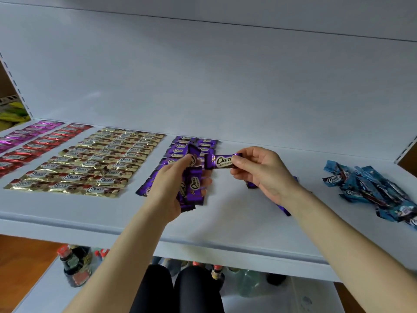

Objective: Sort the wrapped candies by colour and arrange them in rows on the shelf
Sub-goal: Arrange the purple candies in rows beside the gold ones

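The purple rows [180, 150] are being filled at frame centre. One purple candy [222, 161] is being pinched by its end in the right hand [264, 175], and a bunch of purple candies [194, 186] is being gripped in the curled left hand [171, 188]. Next, flat and aligned placing on the shelf [225, 222] is probably being called for. A blue heap [372, 190] is being left loose at right.

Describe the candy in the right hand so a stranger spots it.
On the white shelf, find the purple rows right of the gold block. Beside them the right hand pinches one purple candy by its end. It alone is held level in the air, "Choco" logo showing.
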`<state>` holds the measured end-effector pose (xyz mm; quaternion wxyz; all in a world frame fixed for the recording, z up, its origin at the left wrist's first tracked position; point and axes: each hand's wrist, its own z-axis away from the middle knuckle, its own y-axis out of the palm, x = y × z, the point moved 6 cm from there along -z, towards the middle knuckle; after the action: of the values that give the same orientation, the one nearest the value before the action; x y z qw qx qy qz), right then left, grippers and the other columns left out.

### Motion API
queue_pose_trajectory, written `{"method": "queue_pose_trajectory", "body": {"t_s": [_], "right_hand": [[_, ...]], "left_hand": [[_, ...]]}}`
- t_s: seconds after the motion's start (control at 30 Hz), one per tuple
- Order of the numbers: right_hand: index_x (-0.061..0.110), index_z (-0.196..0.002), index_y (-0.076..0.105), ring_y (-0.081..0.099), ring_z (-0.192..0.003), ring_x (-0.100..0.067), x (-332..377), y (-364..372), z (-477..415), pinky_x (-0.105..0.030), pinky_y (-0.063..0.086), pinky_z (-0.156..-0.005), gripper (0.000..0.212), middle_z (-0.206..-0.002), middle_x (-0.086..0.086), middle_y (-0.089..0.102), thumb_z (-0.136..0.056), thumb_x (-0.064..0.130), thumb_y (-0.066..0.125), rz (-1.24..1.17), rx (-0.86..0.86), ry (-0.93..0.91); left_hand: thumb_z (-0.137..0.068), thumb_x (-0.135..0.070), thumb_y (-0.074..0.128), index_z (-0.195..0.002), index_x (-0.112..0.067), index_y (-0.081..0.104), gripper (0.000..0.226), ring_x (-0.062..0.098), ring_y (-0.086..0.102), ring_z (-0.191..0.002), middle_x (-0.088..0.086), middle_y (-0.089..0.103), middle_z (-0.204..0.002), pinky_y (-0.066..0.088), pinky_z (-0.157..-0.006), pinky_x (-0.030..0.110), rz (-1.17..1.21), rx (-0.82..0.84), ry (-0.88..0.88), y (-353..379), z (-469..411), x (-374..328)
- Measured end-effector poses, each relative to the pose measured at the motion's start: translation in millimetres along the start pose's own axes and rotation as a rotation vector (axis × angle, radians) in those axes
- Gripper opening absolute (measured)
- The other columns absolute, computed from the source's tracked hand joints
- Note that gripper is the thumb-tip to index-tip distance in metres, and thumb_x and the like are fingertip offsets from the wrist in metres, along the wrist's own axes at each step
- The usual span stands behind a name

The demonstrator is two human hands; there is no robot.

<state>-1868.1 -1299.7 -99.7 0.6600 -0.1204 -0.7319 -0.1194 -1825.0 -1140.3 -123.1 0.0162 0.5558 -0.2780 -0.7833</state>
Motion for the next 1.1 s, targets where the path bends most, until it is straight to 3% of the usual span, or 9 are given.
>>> {"method": "queue_pose_trajectory", "body": {"t_s": [0.1, 0.3, 0.6, 0.73, 0.8, 0.87, 0.97, 1.1], "right_hand": [[0.005, -0.081, 0.056, 0.064, -0.053, -0.007, -1.9, -20.4, -20.0, -0.018, 0.055, -0.059, 0.009, -0.074, -0.008, 0.062, -0.087, -0.001, 0.057, 0.007, -0.068, 0.018], [0.006, -0.075, 0.054, 0.061, -0.047, -0.007, -17.2, -71.1, -102.7, -0.016, 0.054, -0.052, 0.015, -0.071, -0.01, 0.06, -0.087, -0.002, 0.058, 0.203, -0.263, 0.069], [0.009, -0.065, 0.047, 0.05, -0.03, -0.004, -71.9, -70.7, -188.1, -0.015, 0.043, -0.035, 0.025, -0.059, -0.008, 0.053, -0.084, 0.002, 0.061, 0.479, -0.317, 0.216], [0.011, -0.057, 0.046, 0.04, -0.052, -0.024, -69.2, -63.0, -195.6, -0.028, 0.036, -0.055, 0.03, -0.053, -0.006, 0.045, -0.082, 0.014, 0.064, 0.886, -0.259, 0.081], [0.004, -0.078, 0.059, 0.049, -0.073, -0.025, -62.6, -61.8, -190.6, -0.03, 0.039, -0.068, 0.015, -0.074, -0.009, 0.054, -0.085, 0.017, 0.062, 1.009, -0.221, -0.017], [0.001, -0.101, 0.062, 0.056, -0.093, -0.027, -59.6, -57.4, -184.7, -0.03, 0.041, -0.079, 0.021, -0.098, -0.013, 0.062, -0.087, 0.016, 0.058, 1.046, -0.128, -0.107], [0.007, -0.096, 0.066, 0.055, -0.092, -0.027, -65.8, -49.2, -181.0, -0.028, 0.039, -0.073, 0.017, -0.095, -0.012, 0.062, -0.087, 0.014, 0.054, 1.136, 0.004, -0.154], [0.009, -0.097, 0.069, 0.055, -0.094, -0.026, -68.8, -49.1, -185.3, -0.03, 0.04, -0.077, 0.019, -0.098, -0.014, 0.062, -0.086, 0.012, 0.053, 1.135, -0.026, -0.164]], "left_hand": [[-0.094, -0.015, 0.049, -0.087, -0.007, 0.062, 0.017, 0.015, 0.061, -0.041, 0.006, 0.065, -0.054, 0.045, -0.036, 0.019, 0.02, -0.069, -0.024, 0.7, -15.0, -5.5], [-0.094, -0.016, 0.053, -0.079, -0.009, 0.058, 0.018, 0.01, 0.057, -0.038, 0.001, 0.062, -0.048, 0.041, -0.034, 0.015, -0.057, -0.043, 0.128, 17.8, -50.1, -35.5], [-0.094, -0.012, 0.052, -0.086, -0.009, 0.06, 0.011, 0.014, 0.059, -0.05, 0.006, 0.066, -0.066, 0.042, -0.041, 0.017, -0.043, -0.086, 0.126, 21.6, -93.2, -40.8], [-0.094, -0.013, 0.052, -0.093, -0.009, 0.061, 0.01, 0.014, 0.059, -0.048, 0.009, 0.066, -0.074, 0.042, -0.04, 0.016, 0.027, -0.075, 0.079, 14.6, -98.9, -29.4], [-0.093, -0.017, 0.053, -0.098, -0.009, 0.062, 0.013, 0.013, 0.061, -0.048, 0.008, 0.068, -0.074, 0.042, -0.04, 0.015, 0.045, -0.09, 0.067, 7.3, -99.8, -28.7], [-0.093, -0.018, 0.054, -0.099, -0.009, 0.062, 0.014, 0.011, 0.061, -0.046, 0.007, 0.068, -0.072, 0.041, -0.04, 0.014, 0.071, -0.103, 0.06, 2.3, -100.0, -30.2], [-0.093, -0.019, 0.053, -0.097, -0.009, 0.061, 0.013, 0.011, 0.059, -0.044, 0.006, 0.066, -0.072, 0.041, -0.039, 0.013, 0.101, -0.101, 0.044, 1.7, -98.2, -30.1], [-0.094, -0.018, 0.052, -0.094, -0.008, 0.063, 0.015, 0.011, 0.06, -0.046, 0.006, 0.067, -0.073, 0.041, -0.04, 0.013, 0.098, -0.082, 0.041, 2.0, -97.5, -28.8]]}}
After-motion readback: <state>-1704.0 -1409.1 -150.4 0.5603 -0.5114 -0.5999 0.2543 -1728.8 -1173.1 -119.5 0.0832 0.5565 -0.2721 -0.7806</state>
